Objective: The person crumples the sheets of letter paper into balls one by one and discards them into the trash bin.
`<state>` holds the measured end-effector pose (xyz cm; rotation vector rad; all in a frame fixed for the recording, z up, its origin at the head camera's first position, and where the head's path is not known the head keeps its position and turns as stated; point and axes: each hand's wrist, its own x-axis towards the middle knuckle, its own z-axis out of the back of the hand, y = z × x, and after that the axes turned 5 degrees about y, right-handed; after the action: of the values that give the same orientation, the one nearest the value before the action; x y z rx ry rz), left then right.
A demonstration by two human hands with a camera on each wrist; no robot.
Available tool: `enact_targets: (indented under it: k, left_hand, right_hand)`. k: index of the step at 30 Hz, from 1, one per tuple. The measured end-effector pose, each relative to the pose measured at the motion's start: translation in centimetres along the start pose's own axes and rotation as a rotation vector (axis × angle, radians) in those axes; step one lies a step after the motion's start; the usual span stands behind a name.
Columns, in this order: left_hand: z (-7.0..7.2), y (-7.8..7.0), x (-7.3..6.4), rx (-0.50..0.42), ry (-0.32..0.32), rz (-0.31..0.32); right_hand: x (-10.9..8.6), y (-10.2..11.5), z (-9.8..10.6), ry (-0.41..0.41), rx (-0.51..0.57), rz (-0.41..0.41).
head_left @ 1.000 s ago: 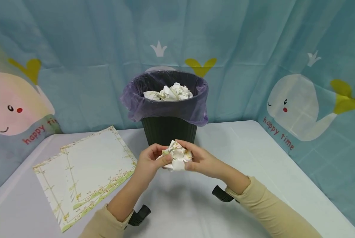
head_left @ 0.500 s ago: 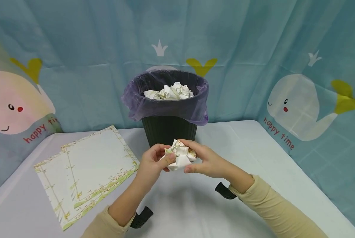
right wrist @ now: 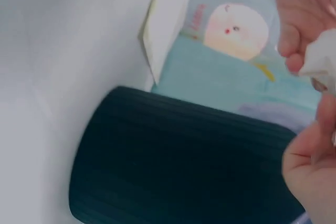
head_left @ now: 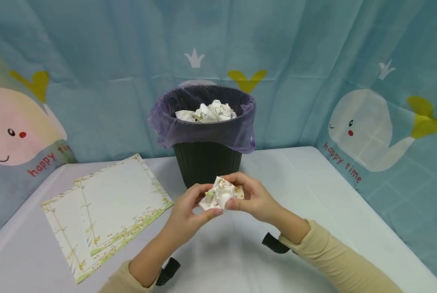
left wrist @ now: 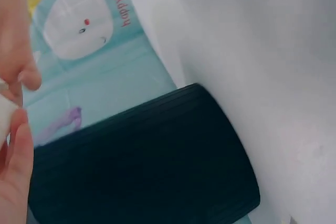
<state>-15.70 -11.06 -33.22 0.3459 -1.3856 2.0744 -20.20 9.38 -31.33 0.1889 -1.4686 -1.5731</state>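
Bare left-hand grip [head_left: 192,209]: fingers bent, slim straight thumb [head_left: 209,217] reaching inward. Bare right-hand grip [head_left: 253,199] faces it, fingers arched above, thumb [head_left: 237,204] below. Both holding, fingers opposing thumbs; thumb tips near, apart. Bare left forearm [head_left: 154,254] angles up and inward. Right arm, beige cloth sleeve [head_left: 339,256], slants in from lower right.

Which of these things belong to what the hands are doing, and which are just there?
Probably part of the job:
crumpled printed paper, held in left hand and right hand
dark ribbed bin with purple liner, containing crumpled papers
flat floral-bordered sheets

Apparently just there:
whale-print curtain
white table
black pieces by the wrists
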Motion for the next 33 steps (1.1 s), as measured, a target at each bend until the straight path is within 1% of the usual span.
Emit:
enact_targets:
  k: [2, 3, 4, 6, 9, 11, 13, 15, 17, 20, 22, 24, 26, 28, 30, 31, 33]
  left_hand:
    - [-0.4, 0.2, -0.1, -0.011, -0.043, -0.06]
    - [-0.7, 0.3, -0.2, -0.018, -0.065, -0.078]
    - [-0.9, 0.3, -0.2, -0.032, -0.087, -0.08]
    - [-1.2, 0.3, -0.1, -0.085, -0.124, -0.032]
    - [-1.5, 0.1, 0.1, -0.145, -0.166, 0.084]
    - [-1.5, 0.0, 0.4, -0.172, -0.174, 0.174]
    - [-1.4, -0.1, 0.7, -0.179, -0.167, 0.234]
    - [-1.3, -0.2, 0.9, -0.177, -0.152, 0.281]
    - [-1.1, -0.4, 1.1, -0.175, -0.151, 0.313]
    - [-0.8, -0.8, 1.4, -0.166, -0.157, 0.34]
    - [-0.5, -0.9, 1.5, -0.159, -0.147, 0.349]
    - [-0.2, -1.1, 1.6, -0.157, -0.106, 0.362]
    - [0.2, -1.2, 1.7, -0.166, -0.047, 0.389]
    - [0.6, -1.1, 1.8, -0.229, 0.019, 0.423]
    - [0.9, -1.1, 1.8, -0.293, 0.073, 0.446]
    - [1.0, -1.1, 1.8, -0.325, 0.082, 0.456]
    - [1.1, -1.0, 1.9, -0.38, 0.07, 0.464]
  right_hand:
    - [-0.1, -0.4, -0.4, -0.029, 0.043, 0.015]
    - [-0.1, -0.5, -0.7, -0.05, 0.064, 0.013]
    - [-0.1, -0.7, -0.9, -0.072, 0.076, 0.017]
    - [0.0, -0.9, -1.4, -0.122, 0.097, 0.021]
    - [0.1, -1.3, -2.0, -0.211, 0.082, 0.002]
    - [0.2, -1.3, -2.2, -0.267, 0.025, -0.024]
    - [0.2, -1.4, -2.2, -0.282, -0.067, -0.059]
    - [0.1, -1.3, -1.9, -0.25, -0.179, -0.084]
    - [0.0, -0.9, -1.5, -0.191, -0.291, -0.095]
    - [0.0, -0.3, -1.1, -0.114, -0.429, -0.106]
    - [0.0, -0.1, -0.9, -0.102, -0.486, -0.098]
    - [0.0, 0.1, -0.8, -0.115, -0.502, -0.081]
    - [0.1, 0.1, -0.6, -0.118, -0.511, -0.045]
    - [0.1, 0.1, -0.4, -0.106, -0.49, -0.022]
    - [0.2, 0.1, -0.2, -0.068, -0.482, -0.009]
    - [0.3, 0.1, -0.1, -0.047, -0.477, -0.008]
    - [0.3, 0.2, 0.1, -0.016, -0.463, -0.024]
